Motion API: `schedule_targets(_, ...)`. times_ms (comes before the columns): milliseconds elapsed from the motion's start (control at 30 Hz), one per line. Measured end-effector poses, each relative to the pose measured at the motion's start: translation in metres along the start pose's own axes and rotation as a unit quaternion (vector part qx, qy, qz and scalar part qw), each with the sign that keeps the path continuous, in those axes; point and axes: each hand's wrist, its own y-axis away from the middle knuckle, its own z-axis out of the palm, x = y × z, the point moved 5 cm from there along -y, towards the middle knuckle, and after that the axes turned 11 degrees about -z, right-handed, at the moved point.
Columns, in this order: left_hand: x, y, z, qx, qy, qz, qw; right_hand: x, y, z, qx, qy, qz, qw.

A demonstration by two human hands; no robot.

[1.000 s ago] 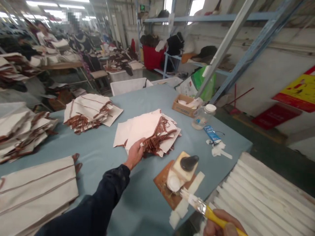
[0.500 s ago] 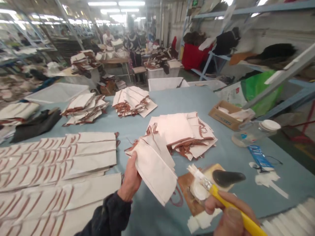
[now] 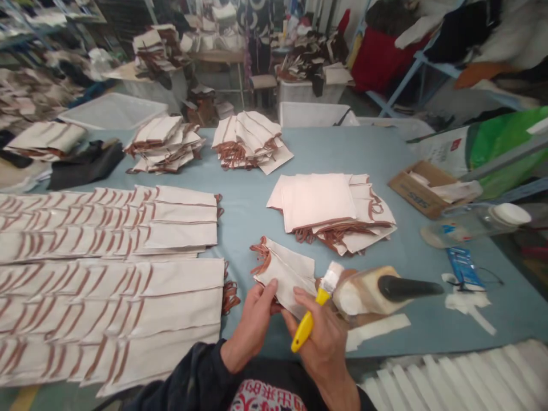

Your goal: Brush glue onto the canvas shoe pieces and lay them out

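Centrally, toward the bottom of the frame, a cream fabric piece with brown trim (image 3: 291, 264) is held just above the blue-green surface (image 3: 244, 220), its brown ties hanging off the upper-left end. The left hand (image 3: 250, 325) pinches its lower edge, thumb on top and fingers curled beneath. The right hand (image 3: 323, 342) is closed around a yellow-handled brush (image 3: 304, 330), bristles tipped toward the upper right, while its fingertips also meet the piece's lower edge; whether they grip it or merely touch it, I cannot tell.

Just right of the brush lies a cream container with a black cone-shaped part (image 3: 368, 285), with a pale strip (image 3: 379, 332) below it. Above the hands, right of centre, sits a stack of similar cream pieces (image 3: 319, 202), brown ties spilling from its near edge. Overlapping rows of brown-edged cream panels (image 3: 184, 285) cover the left of the frame, and two more piles (image 3: 165, 142) stand behind them, toward the upper middle. At the right are an open cardboard box (image 3: 411, 197), a clear jar with a white lid (image 3: 454, 228) and a blue packet (image 3: 464, 268). Long white strips (image 3: 445, 377) lie side by side at lower right.
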Motion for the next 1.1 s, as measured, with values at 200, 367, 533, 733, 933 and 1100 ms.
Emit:
schedule_targets(200, 0.0, 0.019, 0.018, -0.015, -0.05, 0.038, 0.998, 0.003, 0.012, 0.012, -0.022, 0.07, -0.027, 0.997)
schedule_targets(367, 0.004, 0.027, -0.011, 0.0, -0.161, 0.09, 0.983, 0.044, 0.025, -0.013, 0.018, 0.099, -0.041, 0.994)
schedule_targets(533, 0.037, 0.032, -0.038, 0.083, -0.334, 0.263, 0.901, 0.054, 0.033, -0.029, 0.003, 0.094, -0.083, 0.992)
schedule_targets(733, 0.059, 0.035, -0.008, 0.008, -0.408, 0.461, 0.788, 0.039, 0.035, -0.028, -0.003, 0.074, -0.07, 0.995)
schedule_targets(933, 0.059, 0.048, 0.003, -0.031, -0.459, 0.508, 0.728, 0.024, 0.032, -0.03, -0.001, 0.057, -0.055, 0.997)
schedule_targets(1100, 0.062, 0.048, 0.007, -0.068, -0.474, 0.46, 0.748, 0.019, 0.029, -0.033, -0.003, 0.033, -0.064, 0.997)
